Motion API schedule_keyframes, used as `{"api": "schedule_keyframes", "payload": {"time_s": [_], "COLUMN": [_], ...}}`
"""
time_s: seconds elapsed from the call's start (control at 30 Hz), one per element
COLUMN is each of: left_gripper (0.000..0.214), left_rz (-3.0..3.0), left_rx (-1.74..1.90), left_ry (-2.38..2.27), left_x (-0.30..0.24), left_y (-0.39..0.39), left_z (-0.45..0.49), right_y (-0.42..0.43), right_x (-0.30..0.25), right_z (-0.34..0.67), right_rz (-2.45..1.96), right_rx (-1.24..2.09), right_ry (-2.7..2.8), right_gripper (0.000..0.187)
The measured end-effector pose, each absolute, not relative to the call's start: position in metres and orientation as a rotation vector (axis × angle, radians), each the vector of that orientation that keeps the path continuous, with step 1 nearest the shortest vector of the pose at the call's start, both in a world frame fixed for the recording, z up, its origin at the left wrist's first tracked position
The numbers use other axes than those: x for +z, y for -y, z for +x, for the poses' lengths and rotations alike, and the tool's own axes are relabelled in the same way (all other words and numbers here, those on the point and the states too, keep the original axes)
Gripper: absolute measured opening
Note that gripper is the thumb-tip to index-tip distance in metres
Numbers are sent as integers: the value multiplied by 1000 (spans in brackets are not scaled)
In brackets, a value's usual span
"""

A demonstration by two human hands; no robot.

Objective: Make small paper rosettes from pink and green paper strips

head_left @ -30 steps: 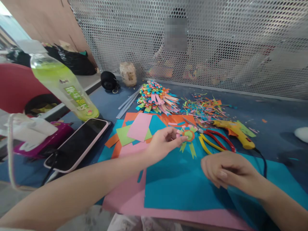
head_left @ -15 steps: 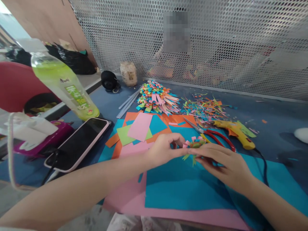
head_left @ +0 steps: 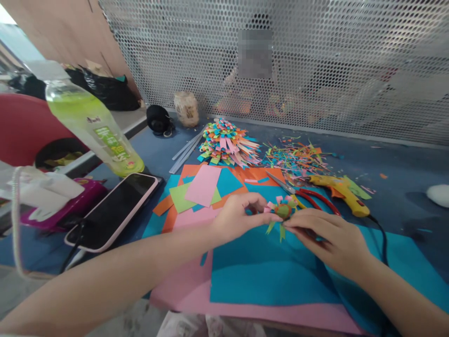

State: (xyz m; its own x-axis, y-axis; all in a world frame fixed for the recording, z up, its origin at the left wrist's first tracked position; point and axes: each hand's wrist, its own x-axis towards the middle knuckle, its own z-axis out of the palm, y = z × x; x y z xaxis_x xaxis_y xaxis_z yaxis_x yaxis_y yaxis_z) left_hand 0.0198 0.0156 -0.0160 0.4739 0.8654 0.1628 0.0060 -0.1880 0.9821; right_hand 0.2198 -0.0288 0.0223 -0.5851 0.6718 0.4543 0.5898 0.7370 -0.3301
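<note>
A small paper flower [head_left: 282,210], with pink, orange and green fringed strips, is pinched between both hands above a blue paper sheet [head_left: 266,271]. My left hand [head_left: 242,214] grips its left edge between thumb and finger. From the right, my right hand [head_left: 326,231] holds the other edge with closed fingertips. Two green strips hang down from the flower. Just behind the hands lie red-handled scissors [head_left: 312,199], partly hidden. Pink, green and orange paper pieces, among them a pink rectangle [head_left: 204,185], lie to the left of the hands.
Fringed paper flowers [head_left: 228,142] are heaped at the back, beside a pile of paper shreds [head_left: 298,159]. A yellow glue gun [head_left: 342,192] rests to the right. A phone [head_left: 114,213] and a green drink bottle [head_left: 94,121] are at left. A perforated metal screen [head_left: 196,51] stands behind.
The paper flower has been tilted, so its orange and green centre now shows between the fingers. Both hands keep hold of it with little other movement.
</note>
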Motion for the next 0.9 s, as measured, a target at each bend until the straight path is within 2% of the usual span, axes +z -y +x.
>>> {"api": "schedule_keyframes", "payload": {"time_s": [0.23,0.47,0.57,0.77,0.9], "left_gripper": [33,36,37,37,35], "left_rz": [1358,1338,1347,1333,1374], "left_rx": [978,1022,1021,1017,1030], "left_ry": [-800,-860,-884,-883,-875], "left_x": [-11,-7,-6,-5,-9], "left_y": [-19,-19,-19,-18,-18], "left_z": [24,23,23,23,22], "right_y": [33,33,32,20,13], "right_x": [24,36,36,24,18], "right_z": [221,221,217,218,224], "right_rz": [-819,-844,-1043,-1375,-1477], "right_rx": [358,1193,1372,1168,769], "right_ry": [2447,2275,2228,2018,2111], "right_gripper": [20,9,10,16,17]}}
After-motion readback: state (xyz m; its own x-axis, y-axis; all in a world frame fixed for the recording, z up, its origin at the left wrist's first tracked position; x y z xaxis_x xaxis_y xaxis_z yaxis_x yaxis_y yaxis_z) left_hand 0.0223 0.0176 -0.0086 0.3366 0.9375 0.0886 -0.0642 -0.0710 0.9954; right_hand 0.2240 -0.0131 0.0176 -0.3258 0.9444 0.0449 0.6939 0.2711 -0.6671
